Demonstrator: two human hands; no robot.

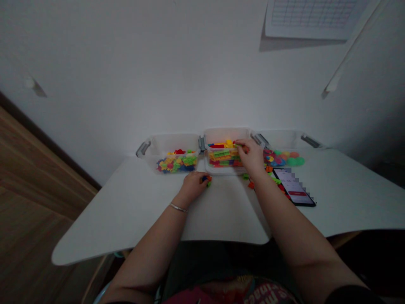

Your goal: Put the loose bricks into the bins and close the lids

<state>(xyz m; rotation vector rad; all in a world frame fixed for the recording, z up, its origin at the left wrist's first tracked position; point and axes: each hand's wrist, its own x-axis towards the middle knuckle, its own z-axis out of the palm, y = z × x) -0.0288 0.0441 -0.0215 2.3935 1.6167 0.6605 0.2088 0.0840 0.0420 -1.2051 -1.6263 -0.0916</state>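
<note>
My left hand (193,185) rests on the white table (133,211), fingers curled round a small cluster of coloured toy pieces (207,180), blue and green showing. My right hand (251,156) reaches over the middle clear plastic box (221,134), its fingers pinched on the coloured blocks (223,157) inside; which piece it grips is too small to tell. A thin bracelet (178,207) sits on my left wrist.
A left clear box (158,143) holds mixed small pieces (177,162). A right box (284,137) holds round coloured discs (284,159). A phone (294,186) lies lit on the table at right, with loose pieces (275,179) beside it. A white wall stands behind.
</note>
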